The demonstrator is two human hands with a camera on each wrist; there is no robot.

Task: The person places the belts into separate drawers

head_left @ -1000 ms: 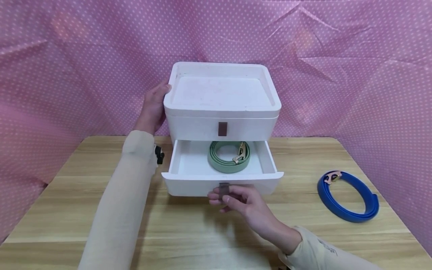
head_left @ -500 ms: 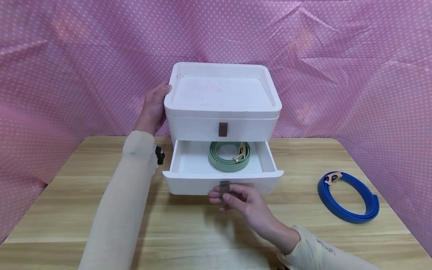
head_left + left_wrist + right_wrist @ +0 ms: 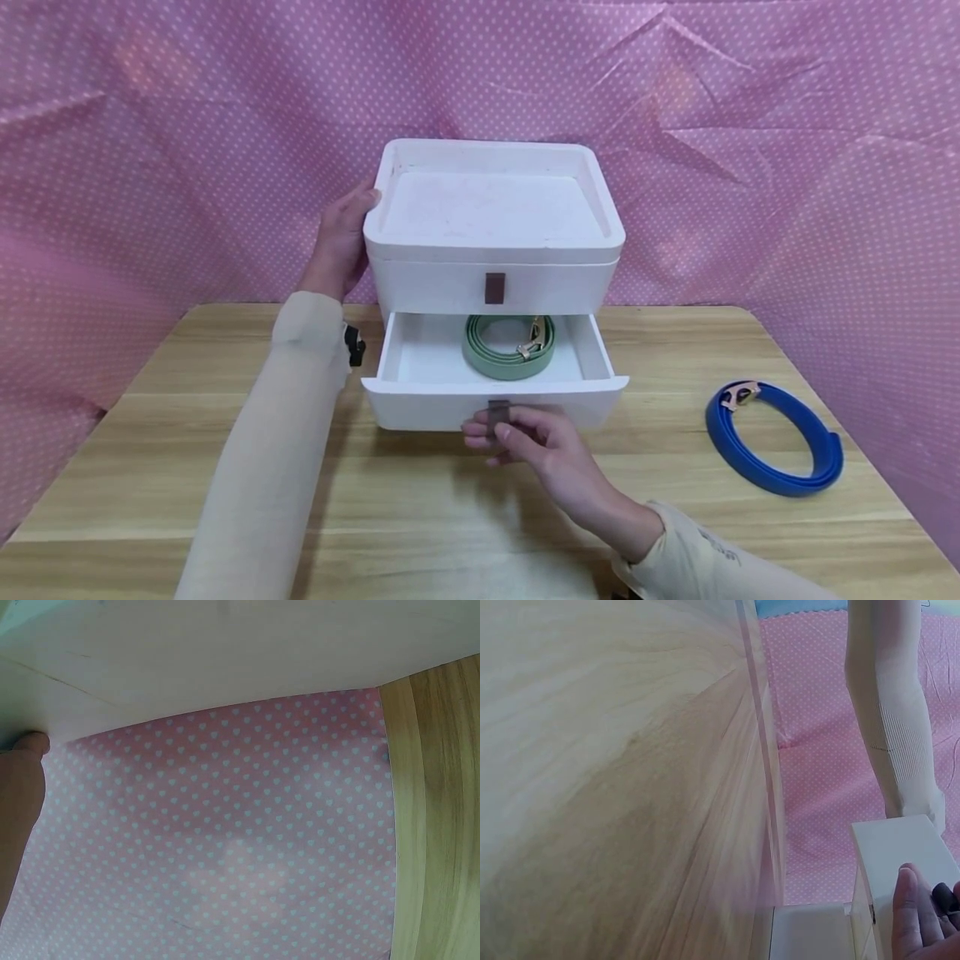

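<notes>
A white two-drawer storage box (image 3: 495, 208) stands at the back of the wooden table. Its lower drawer (image 3: 427, 408) is pulled out, and a coiled green belt (image 3: 498, 363) with a gold buckle lies inside. My right hand (image 3: 547, 454) pinches the brown pull tab (image 3: 498, 414) on that drawer's front; the right wrist view shows its fingers (image 3: 907, 900) at the dark tab. At the box's upper left side, my left hand (image 3: 341, 237) rests against the wall, thumb near the top rim. Most of its fingers are hidden behind the box.
To the right on the table (image 3: 420, 533) lies a coiled blue belt (image 3: 772, 437) with a rose-gold buckle. The upper drawer, with its own brown tab (image 3: 495, 287), is pushed in. Pink dotted cloth (image 3: 750, 167) hangs behind and at both sides.
The lower drawer has slid slightly inward, carrying the green belt with it. My right hand has moved a little along with the tab. The left hand stays in place.
</notes>
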